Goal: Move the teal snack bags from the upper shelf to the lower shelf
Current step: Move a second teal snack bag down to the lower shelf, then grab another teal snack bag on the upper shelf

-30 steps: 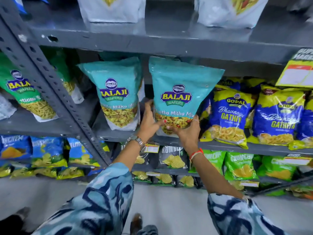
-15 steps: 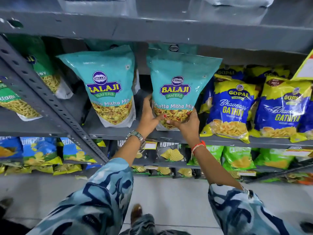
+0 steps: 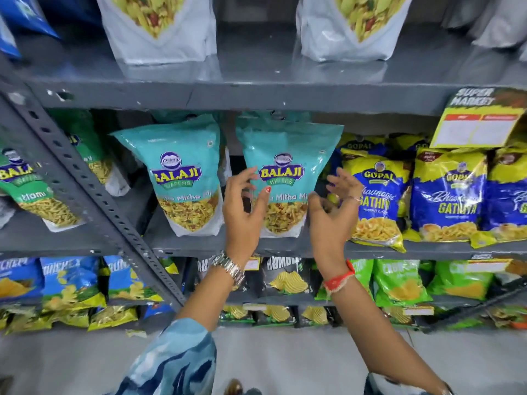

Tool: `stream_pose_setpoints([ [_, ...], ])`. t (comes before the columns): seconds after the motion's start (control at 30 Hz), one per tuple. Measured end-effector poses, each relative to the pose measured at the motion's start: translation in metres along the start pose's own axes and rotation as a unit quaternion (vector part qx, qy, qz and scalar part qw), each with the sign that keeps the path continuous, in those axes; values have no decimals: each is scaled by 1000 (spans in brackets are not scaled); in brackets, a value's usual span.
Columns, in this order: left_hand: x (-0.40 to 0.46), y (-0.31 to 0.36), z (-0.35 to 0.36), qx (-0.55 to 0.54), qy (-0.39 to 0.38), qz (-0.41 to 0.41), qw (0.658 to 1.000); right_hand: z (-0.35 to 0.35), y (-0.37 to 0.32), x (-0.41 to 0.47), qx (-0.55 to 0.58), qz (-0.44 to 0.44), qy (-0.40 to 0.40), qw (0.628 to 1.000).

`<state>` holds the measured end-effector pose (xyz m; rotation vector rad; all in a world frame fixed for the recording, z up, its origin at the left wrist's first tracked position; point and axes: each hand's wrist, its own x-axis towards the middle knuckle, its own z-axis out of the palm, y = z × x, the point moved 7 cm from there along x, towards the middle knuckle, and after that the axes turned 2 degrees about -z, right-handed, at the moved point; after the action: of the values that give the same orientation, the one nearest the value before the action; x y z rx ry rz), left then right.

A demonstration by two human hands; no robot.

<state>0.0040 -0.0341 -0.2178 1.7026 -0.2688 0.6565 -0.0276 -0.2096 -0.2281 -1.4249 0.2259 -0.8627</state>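
2 teal snack bags stand upright on the middle shelf [image 3: 199,249] at the centre of the frame: the left teal bag [image 3: 182,178] and the right teal bag [image 3: 288,172], with more teal tops half hidden behind them. the left hand [image 3: 242,206] is open, fingers spread, just in front of the right teal bag's left edge; whether it touches is unclear. the right hand [image 3: 330,212] is open too, fingers curled loosely beside that bag's right edge, gripping nothing. on the upper shelf [image 3: 256,75] at the top of the frame only white bags [image 3: 159,27] show, no teal ones. judging from this, the visible teal bags already sit on the lower level, so the task looks far along or finished, unless more teal bags lie out of view.
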Motion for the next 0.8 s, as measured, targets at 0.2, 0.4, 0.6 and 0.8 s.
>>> stream_pose_setpoints([
  [0.2,35,138,-18,-87,57,199,974,-8,-114,32,2,-203,35,979],
  [0.4,103,189,6,-122,22,163,979,-23,-187,97,53,-247,81,964],
  [0.6,177,164,72,-140,-88,-91,982,15,-171,176,-1,-34,-75,997],
  [0.8,193,136,113,-210,-193,-177,942,38,-151,189,-3,61,-178,982],
])
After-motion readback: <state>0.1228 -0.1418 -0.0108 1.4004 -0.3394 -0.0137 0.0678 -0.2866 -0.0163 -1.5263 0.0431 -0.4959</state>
